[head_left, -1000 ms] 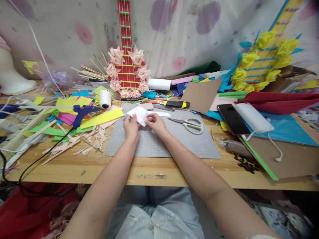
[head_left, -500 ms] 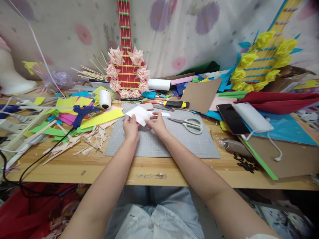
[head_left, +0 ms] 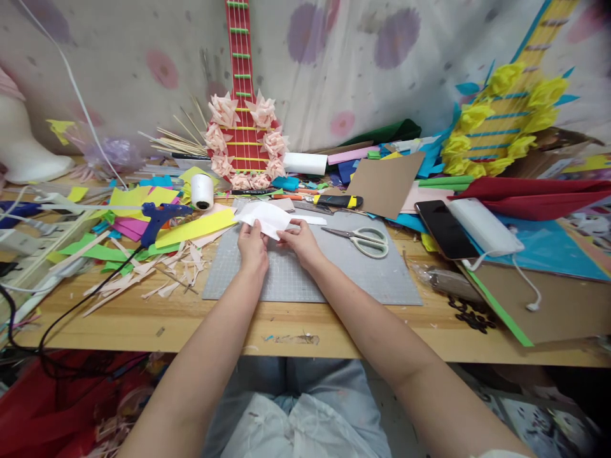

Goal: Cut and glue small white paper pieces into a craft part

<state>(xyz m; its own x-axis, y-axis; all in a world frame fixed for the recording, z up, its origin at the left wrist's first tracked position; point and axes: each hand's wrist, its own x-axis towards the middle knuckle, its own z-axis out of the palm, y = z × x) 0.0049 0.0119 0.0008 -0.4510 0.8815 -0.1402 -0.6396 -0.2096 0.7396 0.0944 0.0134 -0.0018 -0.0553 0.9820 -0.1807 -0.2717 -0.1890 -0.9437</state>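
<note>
A folded piece of white paper [head_left: 263, 217] is held between both hands above the grey cutting mat [head_left: 296, 283]. My left hand [head_left: 253, 245] is closed on its lower left edge, with the thumb on top. At the lower right corner, my right hand [head_left: 300, 240] pinches the same paper. A white paper strip [head_left: 310, 220] lies on the mat just behind the right hand. Scissors with pale grey-green handles [head_left: 370, 242] rest on the mat to the right, their blades pointing left.
A blue glue gun [head_left: 160, 221] with its cord stands at left, near pale paper scraps [head_left: 147, 273]. A yellow-black utility knife [head_left: 338, 201] lies behind the mat. A red flower-trimmed paper guitar [head_left: 245, 146] stands at the back. A black phone [head_left: 446, 228] lies at right.
The white paper has tilted and spread slightly, with more of its face showing and its left end reaching farther left. Both hands keep their grip with only small shifts.
</note>
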